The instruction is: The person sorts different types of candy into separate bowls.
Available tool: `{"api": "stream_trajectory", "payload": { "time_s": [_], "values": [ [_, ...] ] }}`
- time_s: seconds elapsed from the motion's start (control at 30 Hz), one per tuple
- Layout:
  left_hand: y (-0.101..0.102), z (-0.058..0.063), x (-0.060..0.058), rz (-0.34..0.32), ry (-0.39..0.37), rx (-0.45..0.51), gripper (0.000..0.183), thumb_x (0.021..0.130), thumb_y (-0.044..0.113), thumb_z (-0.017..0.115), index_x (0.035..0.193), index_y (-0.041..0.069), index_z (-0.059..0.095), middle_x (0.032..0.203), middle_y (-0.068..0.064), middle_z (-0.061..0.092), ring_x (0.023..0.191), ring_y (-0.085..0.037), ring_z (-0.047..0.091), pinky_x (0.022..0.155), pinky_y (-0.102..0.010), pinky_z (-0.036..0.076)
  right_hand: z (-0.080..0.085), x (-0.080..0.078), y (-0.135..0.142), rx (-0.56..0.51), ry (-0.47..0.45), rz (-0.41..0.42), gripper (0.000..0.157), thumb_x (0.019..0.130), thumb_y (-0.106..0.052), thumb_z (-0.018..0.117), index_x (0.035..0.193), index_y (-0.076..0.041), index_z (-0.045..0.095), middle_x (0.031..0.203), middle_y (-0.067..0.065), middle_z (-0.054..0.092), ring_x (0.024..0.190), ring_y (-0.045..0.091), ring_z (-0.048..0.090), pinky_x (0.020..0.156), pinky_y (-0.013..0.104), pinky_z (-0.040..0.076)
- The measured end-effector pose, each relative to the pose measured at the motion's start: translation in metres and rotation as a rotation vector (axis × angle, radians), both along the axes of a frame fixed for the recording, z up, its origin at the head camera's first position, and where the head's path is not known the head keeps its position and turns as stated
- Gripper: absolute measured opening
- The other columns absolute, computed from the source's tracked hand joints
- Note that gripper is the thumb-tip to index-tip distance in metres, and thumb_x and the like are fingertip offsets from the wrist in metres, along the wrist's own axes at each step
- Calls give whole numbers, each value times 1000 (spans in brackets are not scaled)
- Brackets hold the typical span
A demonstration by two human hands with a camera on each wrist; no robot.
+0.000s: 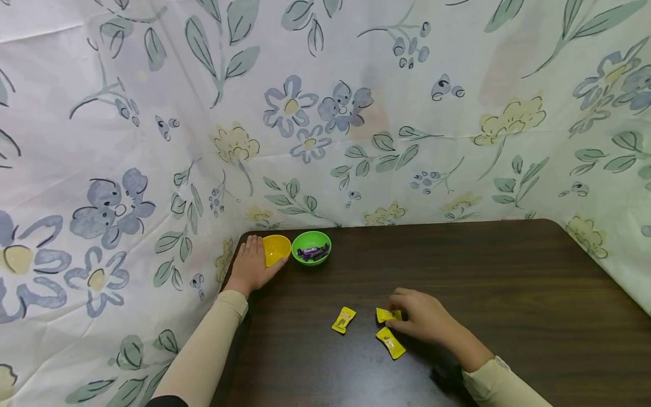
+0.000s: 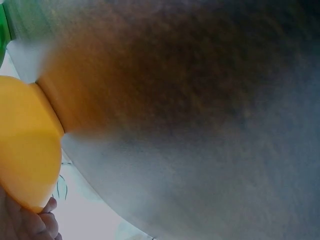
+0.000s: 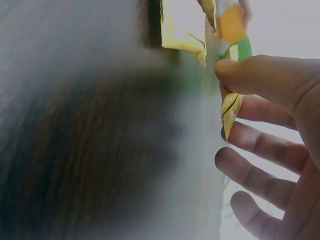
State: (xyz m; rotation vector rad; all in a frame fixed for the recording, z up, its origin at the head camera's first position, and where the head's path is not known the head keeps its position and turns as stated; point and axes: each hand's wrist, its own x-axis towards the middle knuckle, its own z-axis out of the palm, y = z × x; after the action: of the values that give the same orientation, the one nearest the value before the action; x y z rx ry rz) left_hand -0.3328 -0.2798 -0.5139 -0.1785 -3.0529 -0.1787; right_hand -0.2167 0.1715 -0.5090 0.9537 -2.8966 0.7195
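My left hand (image 1: 251, 267) lies along the left side of a yellow bowl (image 1: 274, 249), its fingers extended and its thumb reaching along the near side. In the left wrist view its fingers (image 2: 36, 226) touch the edge of that bowl (image 2: 30, 145). The right hand (image 1: 421, 316) pinches a yellow-wrapped candy (image 1: 386, 315) between thumb and index finger, low over the table; its other fingers spread loosely below in the right wrist view. Another wrapped candy (image 1: 391, 343) lies just in front of the held one. A third candy (image 1: 344, 320) is to their left.
A green bowl (image 1: 317, 261) with several purple-wrapped candies (image 1: 311, 252) stands against the yellow bowl's right side. The dark wood table (image 1: 473, 271) meets a flowered cloth (image 1: 325, 186) along its back and left edges. Near the right sleeve is a dark shadow.
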Motion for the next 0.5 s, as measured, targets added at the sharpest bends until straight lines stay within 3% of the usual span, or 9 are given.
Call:
{"api": "stream_trajectory", "payload": {
  "time_s": [0.5],
  "values": [
    [1,0,1,-2,5,5,110,101,74,43,162,-16,23,170,-35,27,162,-49,21,134,-58,17,4,-11,-29,15,62,46,17,90,-34,86,100,-26,75,99,-10,66,79,6,58,64,24,49]
  ]
}}
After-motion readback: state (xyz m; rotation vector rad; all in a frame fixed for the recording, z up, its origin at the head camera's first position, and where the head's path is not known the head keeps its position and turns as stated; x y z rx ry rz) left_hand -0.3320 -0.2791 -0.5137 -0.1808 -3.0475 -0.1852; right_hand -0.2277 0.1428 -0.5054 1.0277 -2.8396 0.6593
